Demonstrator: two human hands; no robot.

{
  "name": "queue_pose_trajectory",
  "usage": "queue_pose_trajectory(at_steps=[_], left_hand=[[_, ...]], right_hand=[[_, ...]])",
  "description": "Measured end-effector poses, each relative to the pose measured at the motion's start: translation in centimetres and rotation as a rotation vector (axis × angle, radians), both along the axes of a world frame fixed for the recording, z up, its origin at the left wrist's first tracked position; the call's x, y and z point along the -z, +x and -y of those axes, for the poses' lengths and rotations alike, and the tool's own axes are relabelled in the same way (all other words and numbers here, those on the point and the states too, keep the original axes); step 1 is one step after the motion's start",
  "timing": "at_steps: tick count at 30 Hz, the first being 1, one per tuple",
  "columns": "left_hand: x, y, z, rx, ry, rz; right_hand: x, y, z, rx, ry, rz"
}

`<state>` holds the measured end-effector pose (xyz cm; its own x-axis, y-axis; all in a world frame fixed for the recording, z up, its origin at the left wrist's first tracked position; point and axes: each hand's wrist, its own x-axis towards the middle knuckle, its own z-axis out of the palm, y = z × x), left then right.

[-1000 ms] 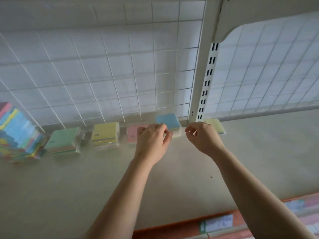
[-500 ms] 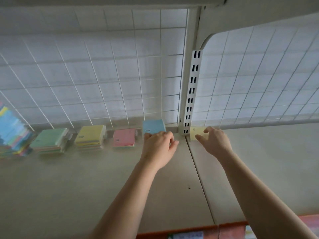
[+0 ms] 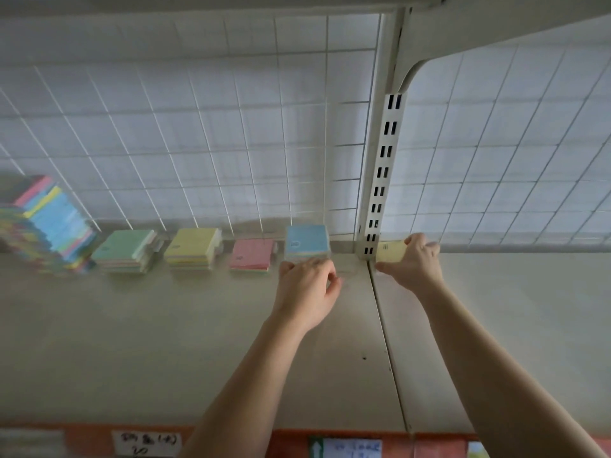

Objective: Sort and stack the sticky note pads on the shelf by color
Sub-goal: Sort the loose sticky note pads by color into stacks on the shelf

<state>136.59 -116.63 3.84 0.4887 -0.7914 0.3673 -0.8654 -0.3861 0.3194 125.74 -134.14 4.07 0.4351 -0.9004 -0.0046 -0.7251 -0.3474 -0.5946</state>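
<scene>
Yellow pad (image 3: 390,251): on the shelf (image 3: 165,342), just right of the post (image 3: 380,180), at its foot.
Right hand (image 3: 415,262): thumb and fingers pinch the yellow pad front and back.
Left hand (image 3: 307,289): left of the post, fingers loosely curled, holding nothing, just before the blue stack (image 3: 306,241).
Row leftward from post: blue stack, pink stack (image 3: 253,254), yellow stack (image 3: 191,246), green stack (image 3: 124,247).
Mixed pile (image 3: 43,223): farthest left of the post.

Just left of the slotted post (image 3: 380,180), a blue stack (image 3: 306,241) lies flat. Farther left of the post sit a low pink stack (image 3: 253,254), a yellow stack (image 3: 193,246) and a green stack (image 3: 124,246), each apart from the next. Farthest left of the post is a tall, ragged mixed-colour pile (image 3: 46,223). Just right of the post, the right hand (image 3: 415,262) pinches a pale yellow pad (image 3: 390,251).
</scene>
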Motion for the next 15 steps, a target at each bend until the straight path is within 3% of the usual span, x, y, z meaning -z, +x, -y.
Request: queue_pose_trajectory(at_steps=[9,15], left_hand=[[0.6,-0.1,-0.3,-0.018,-0.014,-0.032],[0.4,-0.2,-0.2,-0.021,-0.003,-0.016]], right_hand=[[-0.2,-3.1,1.2,0.04,0.094,0.339],[-0.8,-5.0,0.3,-0.125,0.18,0.379]])
